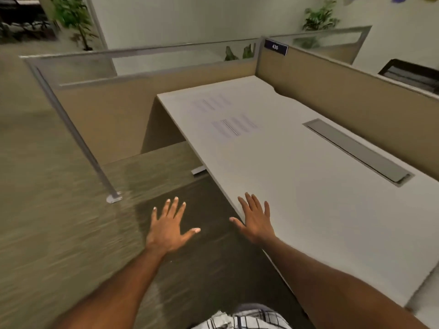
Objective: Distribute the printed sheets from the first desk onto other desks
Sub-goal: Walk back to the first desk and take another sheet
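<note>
A: Where are the printed sheets [223,117]?

B: Two of them, as far as the blur lets me tell, lie flat on the white table [308,198], toward its far end near the partition [332,91], one just beyond the other. They are well apart from both hands.

A: And the hands?

B: Both are empty. The left hand [168,230] hovers over the carpet [47,210] beside the table, fingers spread wide. The right hand [255,220] is at the table's near edge, fingers also splayed, holding nothing; I cannot tell whether it touches the surface.

A: So how far along is the job?

B: Hard to say. If this is the first table, nothing is picked up yet and the whole round remains. If it is another one, these sheets look delivered. No other sheets show, and only a corner of a neighbouring cubicle is visible.
</note>
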`<state>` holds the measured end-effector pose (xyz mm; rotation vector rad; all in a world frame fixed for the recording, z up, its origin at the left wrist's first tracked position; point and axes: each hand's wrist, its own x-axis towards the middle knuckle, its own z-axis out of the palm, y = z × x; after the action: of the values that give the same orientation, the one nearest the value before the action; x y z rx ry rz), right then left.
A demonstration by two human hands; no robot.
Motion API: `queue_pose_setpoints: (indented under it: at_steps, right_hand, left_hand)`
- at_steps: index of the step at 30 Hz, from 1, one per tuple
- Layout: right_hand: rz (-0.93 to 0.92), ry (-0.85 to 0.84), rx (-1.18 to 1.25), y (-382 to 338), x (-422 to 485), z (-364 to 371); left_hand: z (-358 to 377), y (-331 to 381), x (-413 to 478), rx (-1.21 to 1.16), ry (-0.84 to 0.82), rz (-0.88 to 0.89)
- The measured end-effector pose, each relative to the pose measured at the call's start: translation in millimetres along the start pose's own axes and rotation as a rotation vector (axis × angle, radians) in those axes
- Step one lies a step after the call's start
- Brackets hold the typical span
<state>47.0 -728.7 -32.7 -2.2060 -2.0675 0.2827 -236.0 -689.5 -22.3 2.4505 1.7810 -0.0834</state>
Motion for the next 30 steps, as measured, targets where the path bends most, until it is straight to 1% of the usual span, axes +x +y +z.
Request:
queue_pose_setpoints:
  at_steps: [5, 10, 13, 16, 19, 23, 26, 30]
  right_hand:
    - [0.062, 0.020, 0.056, -12, 64, 4]
    - [0.101, 0.038, 0.057, 4, 146, 5]
    - [0.154, 0.045, 0.100, 13, 198, 0]
    - [0.172, 0.051, 0.147, 19, 243, -7]
    - [0.174, 0.053, 0.151, 25, 274, -11]
    - [0.218, 0.076, 0.178, 32, 304, -8]
    - [0.262, 0.071, 0.162, 37, 326, -4]
    - [0.350, 0.090, 0.191, 35, 361, -2]
  left_hand:
    - [-12, -25, 85, 0.013, -0.019, 0.077]
    - [-25, -28, 178, 0.029, -0.020, 0.130]
    - [-36, -32, 228, 0.055, 0.006, 0.188]
    - [-54, -39, 281, 0.076, 0.020, 0.200]
    - [-69, -42, 328, 0.079, 0.015, 0.210]
    - [-77, -36, 392, 0.096, -0.016, 0.267]
    - [-78, -29, 446, 0.041, -0.035, 0.301]
    - [-73, -14, 510, -0.046, -0.074, 0.397]
